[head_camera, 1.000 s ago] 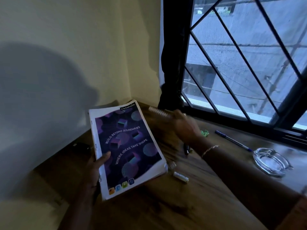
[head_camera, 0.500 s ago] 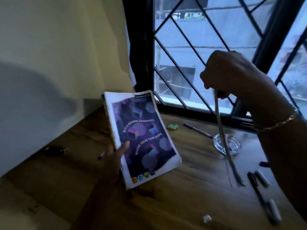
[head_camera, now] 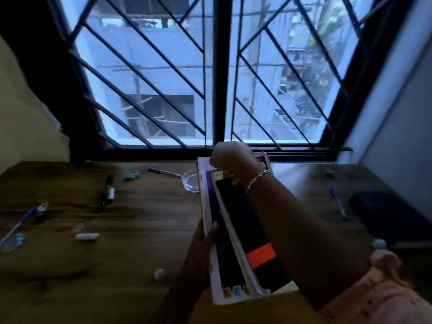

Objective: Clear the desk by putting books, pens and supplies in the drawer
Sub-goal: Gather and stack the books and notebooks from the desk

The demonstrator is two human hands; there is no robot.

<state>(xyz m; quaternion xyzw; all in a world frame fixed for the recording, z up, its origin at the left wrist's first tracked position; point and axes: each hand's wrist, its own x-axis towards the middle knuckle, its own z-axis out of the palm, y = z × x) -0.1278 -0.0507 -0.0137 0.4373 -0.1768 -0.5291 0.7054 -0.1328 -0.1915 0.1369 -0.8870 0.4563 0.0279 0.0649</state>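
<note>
Both books are held above the wooden desk (head_camera: 117,265), in front of the barred window. The purple book (head_camera: 223,251) has a white border and a row of small coloured squares along its near edge. The left hand (head_camera: 203,244) grips it from the left side, thumb pressed on the cover and fingers curled underneath. On top of it, at a slight angle, lies a slimmer black notebook (head_camera: 247,220) with a bright orange band across it and pale page edges. The right hand (head_camera: 231,160), a chain bracelet at its wrist, has its fingers curled over the notebook's far end. On the desk are a glass ashtray (head_camera: 190,182), a purple pen (head_camera: 163,171) touching it, a black marker (head_camera: 107,192) and a white cap (head_camera: 86,236).
</note>
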